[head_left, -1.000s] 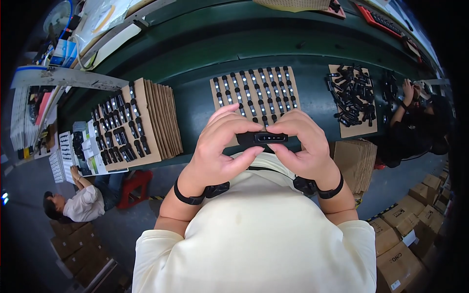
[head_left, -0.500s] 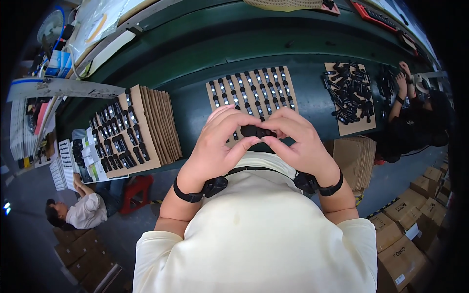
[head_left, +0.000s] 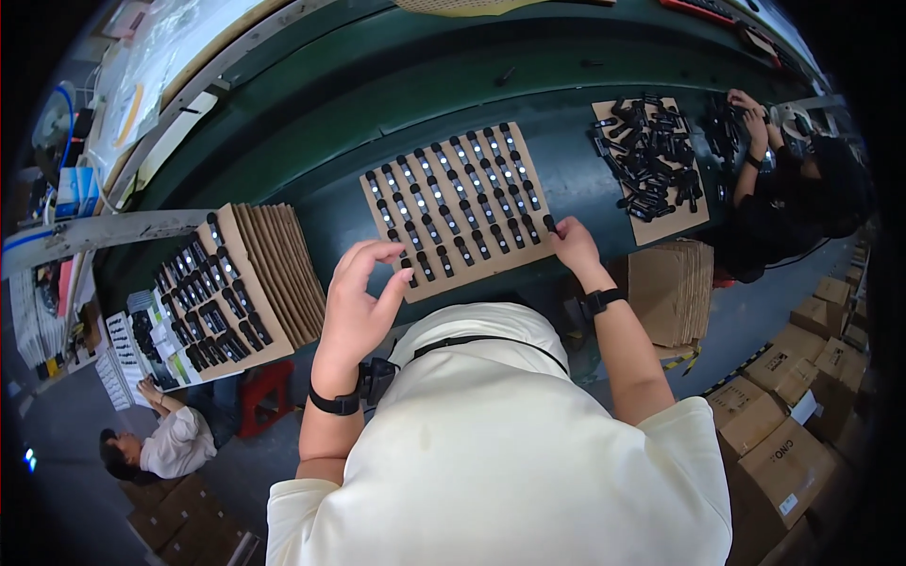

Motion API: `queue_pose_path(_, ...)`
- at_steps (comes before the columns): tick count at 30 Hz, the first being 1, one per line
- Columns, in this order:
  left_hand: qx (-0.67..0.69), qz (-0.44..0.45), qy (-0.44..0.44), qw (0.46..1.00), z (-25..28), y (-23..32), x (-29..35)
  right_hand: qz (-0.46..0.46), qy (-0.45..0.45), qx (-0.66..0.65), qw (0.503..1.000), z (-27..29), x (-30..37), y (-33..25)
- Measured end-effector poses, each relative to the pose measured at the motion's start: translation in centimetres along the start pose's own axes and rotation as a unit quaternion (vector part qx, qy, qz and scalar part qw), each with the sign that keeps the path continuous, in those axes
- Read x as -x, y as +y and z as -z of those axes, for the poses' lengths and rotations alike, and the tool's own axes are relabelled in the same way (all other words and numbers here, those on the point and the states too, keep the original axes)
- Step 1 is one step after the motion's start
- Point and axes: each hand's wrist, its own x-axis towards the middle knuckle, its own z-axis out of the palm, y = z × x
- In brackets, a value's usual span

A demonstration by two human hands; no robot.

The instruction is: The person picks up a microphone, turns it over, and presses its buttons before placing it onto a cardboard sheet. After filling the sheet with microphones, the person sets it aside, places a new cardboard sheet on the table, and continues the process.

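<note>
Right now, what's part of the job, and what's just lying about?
In hand:
- right hand, at the row-end device
- left hand, by the opposite end
- black devices in rows
- cardboard sheet under them

Apparently just lying about:
- brown cartons
- blue-and-white box

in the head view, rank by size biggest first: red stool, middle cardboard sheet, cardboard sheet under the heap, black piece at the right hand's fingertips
1. Middle cardboard sheet
2. Cardboard sheet under the heap
3. Red stool, as far as it shows
4. Black piece at the right hand
</note>
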Motion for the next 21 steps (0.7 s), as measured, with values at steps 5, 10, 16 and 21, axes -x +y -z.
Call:
queue_pose_path(5,-0.013,0.031,-0.004,0.999,-0.3,-0.2,0.1,-0.059,-0.03,0.015,0.998,-2.0,-1.0,0.8)
queue_pose_path(10,-0.009,0.042,-0.007,0.999,-0.6,-0.1,-0.2,-0.037,-0.001,0.014,0.999,-3.2,-1.9,1.1)
queue_pose_path(16,-0.013,0.049,-0.014,0.999,-1.3,0.2,-0.9,-0.009,0.007,0.023,1.0,-3.3,-2.5,1.3)
queue_pose_path(21,-0.006,0.045,-0.033,0.998,-2.2,0.6,-2.0,-0.033,0.005,-0.008,0.999,-2.1,-1.9,1.5)
